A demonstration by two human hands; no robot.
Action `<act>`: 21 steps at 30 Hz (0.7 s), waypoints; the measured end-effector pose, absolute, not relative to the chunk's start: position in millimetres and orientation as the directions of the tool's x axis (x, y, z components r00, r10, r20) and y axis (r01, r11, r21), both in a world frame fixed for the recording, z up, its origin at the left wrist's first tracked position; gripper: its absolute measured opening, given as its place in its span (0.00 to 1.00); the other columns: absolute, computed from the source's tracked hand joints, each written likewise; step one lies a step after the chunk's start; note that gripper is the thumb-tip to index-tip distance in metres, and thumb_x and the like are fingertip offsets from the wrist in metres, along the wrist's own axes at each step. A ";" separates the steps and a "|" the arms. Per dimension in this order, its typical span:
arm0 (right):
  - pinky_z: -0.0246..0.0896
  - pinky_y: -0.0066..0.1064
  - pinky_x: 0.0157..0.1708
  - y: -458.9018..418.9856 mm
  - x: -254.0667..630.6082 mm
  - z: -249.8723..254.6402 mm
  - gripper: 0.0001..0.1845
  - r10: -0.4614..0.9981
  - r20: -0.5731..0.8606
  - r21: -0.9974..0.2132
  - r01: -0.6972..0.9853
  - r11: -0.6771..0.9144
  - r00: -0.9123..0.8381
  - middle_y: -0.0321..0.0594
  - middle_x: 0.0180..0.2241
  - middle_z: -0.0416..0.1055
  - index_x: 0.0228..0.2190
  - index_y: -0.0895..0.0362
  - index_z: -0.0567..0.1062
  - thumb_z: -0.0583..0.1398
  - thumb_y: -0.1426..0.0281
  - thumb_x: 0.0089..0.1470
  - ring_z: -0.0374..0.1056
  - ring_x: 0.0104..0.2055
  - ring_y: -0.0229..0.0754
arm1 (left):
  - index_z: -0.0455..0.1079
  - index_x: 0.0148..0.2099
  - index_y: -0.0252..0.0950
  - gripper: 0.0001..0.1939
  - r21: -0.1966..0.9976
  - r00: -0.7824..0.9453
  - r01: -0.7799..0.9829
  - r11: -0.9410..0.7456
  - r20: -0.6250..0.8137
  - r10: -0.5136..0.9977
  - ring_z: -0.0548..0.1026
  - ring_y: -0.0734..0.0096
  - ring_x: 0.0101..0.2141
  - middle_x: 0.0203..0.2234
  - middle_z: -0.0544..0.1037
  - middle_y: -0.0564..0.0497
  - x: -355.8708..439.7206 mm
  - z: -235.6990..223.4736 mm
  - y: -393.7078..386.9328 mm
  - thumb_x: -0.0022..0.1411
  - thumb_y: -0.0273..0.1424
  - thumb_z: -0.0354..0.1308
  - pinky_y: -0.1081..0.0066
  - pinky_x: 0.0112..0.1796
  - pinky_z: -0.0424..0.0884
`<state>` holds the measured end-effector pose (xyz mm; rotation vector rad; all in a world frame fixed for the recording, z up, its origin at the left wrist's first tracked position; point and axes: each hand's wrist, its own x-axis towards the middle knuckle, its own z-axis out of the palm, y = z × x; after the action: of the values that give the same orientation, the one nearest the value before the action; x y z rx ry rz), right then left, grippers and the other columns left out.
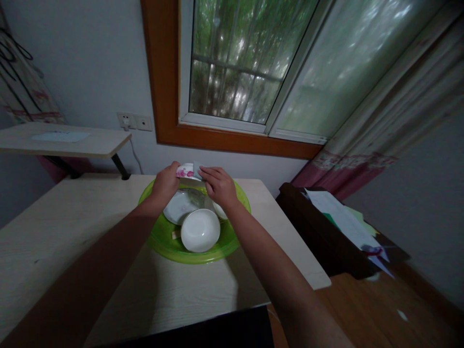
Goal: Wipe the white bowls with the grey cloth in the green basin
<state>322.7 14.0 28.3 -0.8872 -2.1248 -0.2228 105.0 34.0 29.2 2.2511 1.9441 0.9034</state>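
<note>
Basin (159,236) on the table (65,217), dishes inside

From here I see a bowl (200,233) at the basin's near side, a plate (179,207) behind it to the left, and another dish (220,210) to the right, partly hidden. Over the far side, a small object (186,171) sits between left hand (166,182) and right hand (220,186). A raised shelf (97,144) stands at the table's left, bearing a sheet (60,137). Behind is the window (239,67); papers (339,215) lie beyond the table's right edge.
</note>
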 end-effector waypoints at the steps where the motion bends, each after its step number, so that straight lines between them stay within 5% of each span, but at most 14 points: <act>1: 0.67 0.47 0.59 15.2 325.0 27.5 0.23 0.536 0.746 -0.158 0.677 0.718 -0.394 0.39 0.57 0.75 0.53 0.50 0.79 0.57 0.77 0.59 0.69 0.55 0.48 | 0.69 0.56 0.38 0.21 0.394 0.042 0.894 -0.213 0.400 0.915 0.78 0.60 0.44 0.45 0.81 0.43 104.3 28.6 34.9 0.63 0.23 0.48 0.68 0.45 0.68; 7: 0.68 0.47 0.58 19.6 329.2 22.6 0.24 0.565 0.751 -0.210 0.687 0.695 -0.341 0.40 0.55 0.76 0.52 0.50 0.79 0.56 0.77 0.58 0.71 0.53 0.48 | 0.69 0.55 0.39 0.21 0.409 0.080 0.873 -0.265 0.415 0.906 0.77 0.62 0.45 0.46 0.81 0.45 103.9 27.0 33.9 0.61 0.22 0.48 0.69 0.44 0.67; 16: 0.62 0.47 0.63 10.8 316.4 28.2 0.25 0.391 0.676 0.005 0.535 0.845 -0.625 0.35 0.62 0.70 0.57 0.47 0.74 0.58 0.77 0.61 0.63 0.62 0.47 | 0.69 0.55 0.39 0.18 0.388 0.122 0.874 -0.293 0.408 0.905 0.78 0.61 0.45 0.46 0.81 0.43 107.0 26.1 32.7 0.65 0.25 0.49 0.68 0.45 0.68; 21: 0.66 0.47 0.59 11.7 319.5 27.3 0.22 0.373 0.715 0.016 0.547 0.837 -0.591 0.36 0.59 0.72 0.54 0.48 0.77 0.60 0.77 0.60 0.65 0.58 0.47 | 0.69 0.56 0.39 0.21 0.420 0.040 0.877 -0.234 0.420 0.906 0.78 0.62 0.43 0.43 0.81 0.44 103.9 24.2 36.9 0.62 0.22 0.50 0.69 0.43 0.68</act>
<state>319.5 11.7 27.3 -0.6671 -2.2685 -0.3021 103.9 36.9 24.2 2.2310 1.9144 0.9653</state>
